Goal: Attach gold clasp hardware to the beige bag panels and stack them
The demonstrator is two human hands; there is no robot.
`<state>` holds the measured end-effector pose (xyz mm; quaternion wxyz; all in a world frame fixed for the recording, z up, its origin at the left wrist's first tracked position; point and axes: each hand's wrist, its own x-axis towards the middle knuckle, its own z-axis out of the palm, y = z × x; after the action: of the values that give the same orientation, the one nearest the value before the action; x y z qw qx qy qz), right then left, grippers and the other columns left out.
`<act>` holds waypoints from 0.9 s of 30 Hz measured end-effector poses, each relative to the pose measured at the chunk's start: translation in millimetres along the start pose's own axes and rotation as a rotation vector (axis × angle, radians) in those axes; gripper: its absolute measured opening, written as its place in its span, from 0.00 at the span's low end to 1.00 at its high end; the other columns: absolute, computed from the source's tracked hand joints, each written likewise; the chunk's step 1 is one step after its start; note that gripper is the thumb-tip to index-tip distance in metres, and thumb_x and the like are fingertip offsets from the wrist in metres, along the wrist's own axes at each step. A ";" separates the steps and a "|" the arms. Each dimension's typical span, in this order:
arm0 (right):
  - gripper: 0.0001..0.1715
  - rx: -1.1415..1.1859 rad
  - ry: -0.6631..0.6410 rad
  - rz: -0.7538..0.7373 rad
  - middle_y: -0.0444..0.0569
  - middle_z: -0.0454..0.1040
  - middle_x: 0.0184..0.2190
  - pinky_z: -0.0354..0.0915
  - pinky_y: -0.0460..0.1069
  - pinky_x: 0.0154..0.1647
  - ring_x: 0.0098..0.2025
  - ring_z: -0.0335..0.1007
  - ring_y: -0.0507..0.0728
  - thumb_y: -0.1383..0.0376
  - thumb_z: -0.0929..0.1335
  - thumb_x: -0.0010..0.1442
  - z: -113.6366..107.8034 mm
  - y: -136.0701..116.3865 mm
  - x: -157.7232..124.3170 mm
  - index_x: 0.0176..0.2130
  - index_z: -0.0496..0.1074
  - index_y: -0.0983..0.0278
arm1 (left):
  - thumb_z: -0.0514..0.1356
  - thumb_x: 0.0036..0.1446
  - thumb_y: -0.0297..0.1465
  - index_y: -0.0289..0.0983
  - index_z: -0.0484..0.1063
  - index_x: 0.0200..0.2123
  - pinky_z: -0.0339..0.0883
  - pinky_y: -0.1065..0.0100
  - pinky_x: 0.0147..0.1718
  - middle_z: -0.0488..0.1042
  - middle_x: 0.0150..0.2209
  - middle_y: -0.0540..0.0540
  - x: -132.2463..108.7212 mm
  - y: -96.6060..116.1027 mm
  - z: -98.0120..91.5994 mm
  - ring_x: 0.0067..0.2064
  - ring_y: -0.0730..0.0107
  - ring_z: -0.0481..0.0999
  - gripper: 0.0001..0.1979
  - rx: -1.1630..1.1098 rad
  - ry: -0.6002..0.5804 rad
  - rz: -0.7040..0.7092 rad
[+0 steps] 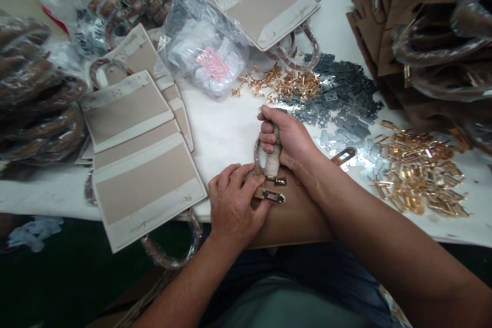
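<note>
A brown leather bag (295, 220) lies at the table's front edge, partly under my forearm. My right hand (282, 136) is wrapped in a fist around a hand tool with a pale, wrapped handle (272, 164), held upright. Its lower end meets the bag beside a small gold turn-lock (280, 182); the tip is too small to make out. My left hand (238, 200) pinches a brown strap end with a gold-rimmed slotted plate (273, 196), just below the lock. Another strap with a slotted plate (345, 156) sticks out beyond my right forearm. A plastic-wrapped bag handle (257, 156) stands behind my left fingers.
Beige-lined bag panels (148, 184) are stacked at left, overhanging the front edge. Behind lie a plastic bag of white pieces (209, 59), gold prongs (292, 84) and grey metal plates (342, 92). Gold fittings (423, 174) and brown bags (384, 36) are at right.
</note>
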<state>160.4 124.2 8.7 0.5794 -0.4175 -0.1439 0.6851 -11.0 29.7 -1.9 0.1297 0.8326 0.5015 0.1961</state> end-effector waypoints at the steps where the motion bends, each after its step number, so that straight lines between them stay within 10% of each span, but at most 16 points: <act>1: 0.19 -0.011 0.005 -0.004 0.34 0.57 0.20 0.53 0.41 0.13 0.17 0.51 0.47 0.56 0.79 0.60 0.2 0.3 0.5 0.35 0.68 0.61 | 0.70 0.58 0.36 0.45 0.80 0.46 0.61 0.46 0.58 0.79 0.57 0.43 0.1 -0.1 0.1 0.61 0.45 0.71 0.12 0.001 0.000 0.000; 27: 0.17 -0.096 0.024 0.018 0.35 0.58 0.19 0.52 0.41 0.12 0.17 0.50 0.47 0.57 0.78 0.57 5.9 2.0 -1.3 0.33 0.70 0.63 | 0.70 0.58 0.33 0.45 0.79 0.46 0.60 0.46 0.58 0.79 0.58 0.44 0.8 0.8 -0.5 0.62 0.46 0.71 0.11 -0.004 -0.013 -0.010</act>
<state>154.6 124.1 11.5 0.5544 -0.4541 -0.1660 0.6774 -10.3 30.1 -0.9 0.1355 0.8310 0.5045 0.1910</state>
